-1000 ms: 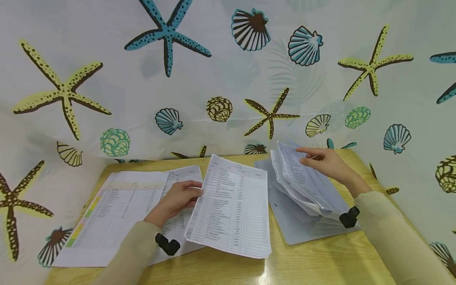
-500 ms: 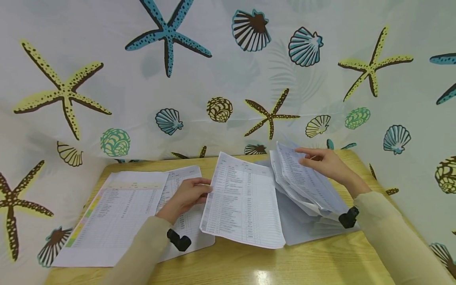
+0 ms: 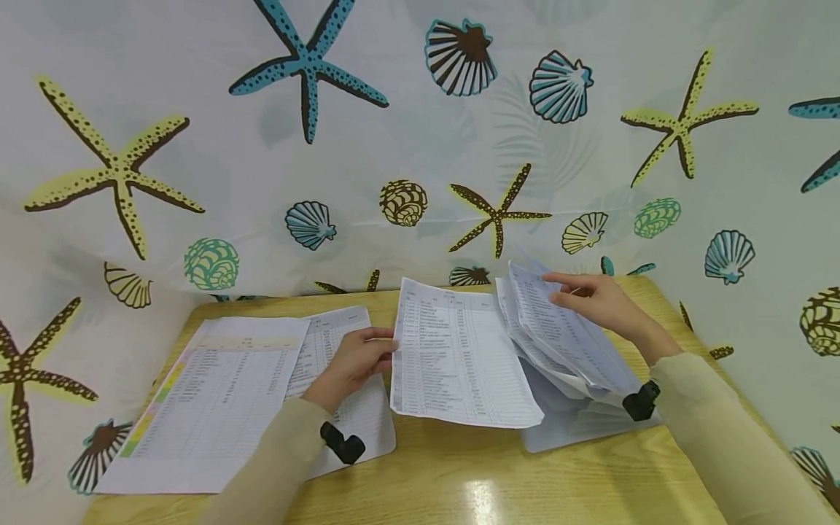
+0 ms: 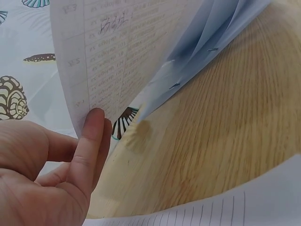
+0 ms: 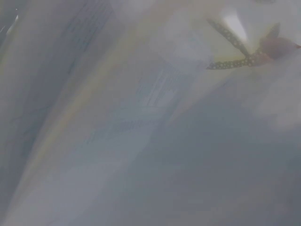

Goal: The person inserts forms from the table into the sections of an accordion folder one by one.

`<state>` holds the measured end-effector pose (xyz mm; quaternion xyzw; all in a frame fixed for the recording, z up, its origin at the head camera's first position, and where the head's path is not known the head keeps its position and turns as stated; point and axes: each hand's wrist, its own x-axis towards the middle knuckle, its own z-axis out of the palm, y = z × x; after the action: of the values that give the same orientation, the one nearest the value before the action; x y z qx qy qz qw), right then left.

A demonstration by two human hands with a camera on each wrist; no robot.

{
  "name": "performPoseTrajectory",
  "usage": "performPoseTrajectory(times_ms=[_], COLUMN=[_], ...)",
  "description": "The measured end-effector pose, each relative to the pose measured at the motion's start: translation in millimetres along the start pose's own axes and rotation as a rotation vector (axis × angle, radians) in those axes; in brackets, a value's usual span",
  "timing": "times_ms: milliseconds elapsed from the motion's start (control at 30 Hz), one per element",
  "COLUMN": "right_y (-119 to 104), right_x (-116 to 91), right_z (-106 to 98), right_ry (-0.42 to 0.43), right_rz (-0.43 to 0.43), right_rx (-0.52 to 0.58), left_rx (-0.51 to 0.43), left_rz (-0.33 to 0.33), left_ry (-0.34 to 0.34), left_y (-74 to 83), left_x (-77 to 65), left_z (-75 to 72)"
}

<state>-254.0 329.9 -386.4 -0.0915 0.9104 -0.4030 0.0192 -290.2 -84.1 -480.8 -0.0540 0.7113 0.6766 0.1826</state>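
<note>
At frame centre, left hand (image 3: 357,357) pinches the printed list sheet (image 3: 459,357) by its left edge, right hand (image 3: 600,302) pinches lifted leaves (image 3: 554,313) of the grey folder (image 3: 547,439) at centre right; likely insertion step, next needs sheet aligned with folder.

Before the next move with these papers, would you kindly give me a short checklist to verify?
1. Left hand grips the loose paper: ok, pinched at its left edge.
2. Right hand keeps the raised pages up: ok, fingers at their upper edge.
3. Loose paper fully inside the right folder: not ok, most of it is outside, to the left.
4. Loose paper is a single sheet: cannot tell.
5. Sheet with the coloured edge lies flat on the table side: ok, at the far left.
</note>
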Motion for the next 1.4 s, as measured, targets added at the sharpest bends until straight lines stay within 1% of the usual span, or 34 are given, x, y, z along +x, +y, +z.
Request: performPoseTrajectory(times_ms=[133, 233, 400, 767, 1033, 1200, 1400], right_y=[-1.2, -1.3, -0.5, -0.2, -0.4, -0.8, 0.1], right_x=[-0.3, -0.3, 0.1, 0.2, 0.3, 0.4, 1.9], right_z=[0.1, 0.4, 1.2, 0.7, 1.9, 1.7, 1.8], right_ry=[-0.002, -0.003, -0.004, -0.009, -0.010, -0.013, -0.014], right_rz=[-0.001, -0.001, -0.005, 0.005, -0.004, -0.006, -0.009], right_rx=[-0.004, -0.006, -0.001, 0.007, 0.006, 0.008, 0.004], left_rx=[-0.027, -0.036, -0.053, -0.120, -0.160, -0.154, -0.128], left_rz=[0.000, 0.003, -0.002, -0.024, -0.011, -0.005, -0.011], left_ry=[0.020, 0.045, 0.067, 0.030, 0.016, 0.009, 0.001], left_y=[-0.2, -0.8, -0.7, -1.5, -4.7, -7.6, -4.3], left_x=[1.1, 2.4, 4.6, 4.1, 3.5, 4.1, 1.0], left_z=[4.0, 7.7, 14.0, 28.9, 43.7, 50.2, 49.1])
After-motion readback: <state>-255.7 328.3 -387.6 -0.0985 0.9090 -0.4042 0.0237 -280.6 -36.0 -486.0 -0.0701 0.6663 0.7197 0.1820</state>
